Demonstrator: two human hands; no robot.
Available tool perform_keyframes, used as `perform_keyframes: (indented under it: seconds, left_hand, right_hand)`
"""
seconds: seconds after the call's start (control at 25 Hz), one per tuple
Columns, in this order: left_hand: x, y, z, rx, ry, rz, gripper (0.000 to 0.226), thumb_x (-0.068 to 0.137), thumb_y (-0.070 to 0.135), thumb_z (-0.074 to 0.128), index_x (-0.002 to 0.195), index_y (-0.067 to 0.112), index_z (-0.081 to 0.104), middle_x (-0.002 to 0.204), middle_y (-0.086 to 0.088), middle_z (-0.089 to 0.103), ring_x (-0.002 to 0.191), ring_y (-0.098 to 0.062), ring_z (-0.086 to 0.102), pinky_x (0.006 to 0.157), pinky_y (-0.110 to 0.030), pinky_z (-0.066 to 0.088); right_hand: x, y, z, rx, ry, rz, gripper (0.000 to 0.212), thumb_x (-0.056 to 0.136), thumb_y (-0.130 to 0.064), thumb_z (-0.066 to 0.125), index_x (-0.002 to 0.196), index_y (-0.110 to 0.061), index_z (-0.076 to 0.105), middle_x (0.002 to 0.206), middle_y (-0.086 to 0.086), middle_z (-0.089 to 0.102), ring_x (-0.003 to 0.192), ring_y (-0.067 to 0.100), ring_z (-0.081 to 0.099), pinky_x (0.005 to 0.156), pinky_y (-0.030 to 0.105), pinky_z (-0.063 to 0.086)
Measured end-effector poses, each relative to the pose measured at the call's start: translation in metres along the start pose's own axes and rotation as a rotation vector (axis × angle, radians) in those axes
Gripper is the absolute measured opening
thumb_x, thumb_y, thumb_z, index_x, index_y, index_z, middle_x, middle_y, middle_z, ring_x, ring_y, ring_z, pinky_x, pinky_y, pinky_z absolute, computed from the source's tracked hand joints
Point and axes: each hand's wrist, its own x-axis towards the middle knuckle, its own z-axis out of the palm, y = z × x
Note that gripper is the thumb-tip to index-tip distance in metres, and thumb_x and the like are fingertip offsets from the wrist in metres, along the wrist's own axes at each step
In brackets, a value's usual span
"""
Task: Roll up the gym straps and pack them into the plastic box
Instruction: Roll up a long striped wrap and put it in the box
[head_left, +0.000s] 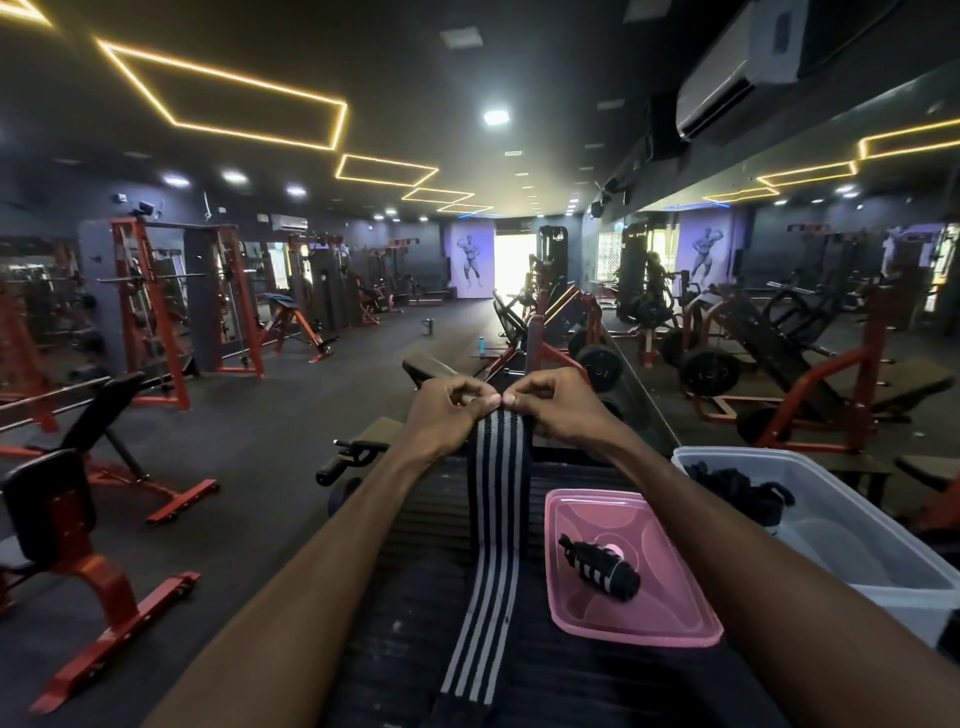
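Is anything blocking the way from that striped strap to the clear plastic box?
Nothing visible does. Both hands pinch the far end of the black grey-striped strap. The translucent plastic box stands open to the right; its pink lid lies beside it, carrying one rolled strap.

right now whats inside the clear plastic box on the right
Dark, bundled straps lie at the far end of the clear plastic box. The near part of its floor looks bare. The right forearm covers the box's near left corner, so anything there is hidden.

Head-worn wide view, forward and down, close over forearms.
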Motion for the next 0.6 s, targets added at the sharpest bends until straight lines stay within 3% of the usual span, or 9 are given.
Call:
perform_keyframes:
  seconds: [0.12,0.2,0.28,0.36,0.44,0.6]
  left_hand:
    - [0.0,0.002,0.002,0.115,0.028,0.018,0.014,0.091,0.025,0.067,0.098,0.016,0.076,0.095,-0.001,0.075,0.09,-0.014,0.067,0.077,-0.025,0.046]
    - [0.0,0.003,0.003,0.097,0.027,0.023,0.017,0.092,0.028,0.067,0.098,0.016,0.076,0.097,-0.003,0.076,0.089,-0.013,0.068,0.076,-0.024,0.046]
    - [-0.001,0.005,0.003,0.031,0.006,0.011,0.008,0.088,0.029,0.071,0.089,0.023,0.075,0.091,0.0,0.076,0.085,-0.012,0.067,0.076,-0.026,0.047]
    - [-0.003,0.009,0.003,-0.018,0.0,0.01,0.004,0.085,0.026,0.074,0.082,0.024,0.073,0.083,0.004,0.073,0.078,-0.009,0.064,0.073,-0.026,0.046]
    - [-0.005,0.015,0.001,-0.04,0.021,0.01,0.004,0.086,0.022,0.074,0.082,0.02,0.072,0.081,0.004,0.072,0.076,-0.009,0.063,0.072,-0.024,0.046]
    - [-0.008,0.029,0.001,-0.181,0.007,0.007,0.006,0.084,0.014,0.075,0.084,0.019,0.072,0.085,0.0,0.073,0.079,-0.012,0.067,0.07,-0.025,0.051]
  right_hand:
    - [0.001,0.0,-0.002,0.025,0.01,0.013,0.007,0.089,-0.011,0.072,0.093,-0.01,0.077,0.08,0.002,0.074,0.072,0.006,0.063,0.068,0.029,0.051]
    - [-0.002,-0.005,-0.002,0.04,0.069,0.004,0.006,0.089,-0.008,0.072,0.089,-0.011,0.077,0.072,-0.004,0.072,0.06,-0.003,0.06,0.06,0.023,0.048]
    - [-0.005,-0.01,-0.004,0.085,0.113,-0.008,0.008,0.086,-0.001,0.073,0.093,-0.004,0.076,0.077,0.002,0.072,0.059,-0.002,0.06,0.055,0.017,0.049]
    - [-0.008,-0.012,-0.008,0.114,0.13,-0.027,0.012,0.083,0.001,0.075,0.094,-0.002,0.075,0.089,0.011,0.075,0.075,0.009,0.066,0.066,0.017,0.054]
    - [-0.01,-0.014,-0.011,0.12,0.106,-0.031,0.009,0.082,-0.004,0.077,0.087,-0.01,0.075,0.089,0.007,0.075,0.083,0.015,0.068,0.075,0.026,0.056]
    - [-0.015,-0.021,-0.013,0.221,0.119,-0.03,0.015,0.085,-0.001,0.074,0.077,-0.013,0.07,0.085,0.013,0.073,0.068,0.023,0.068,0.055,0.035,0.054]
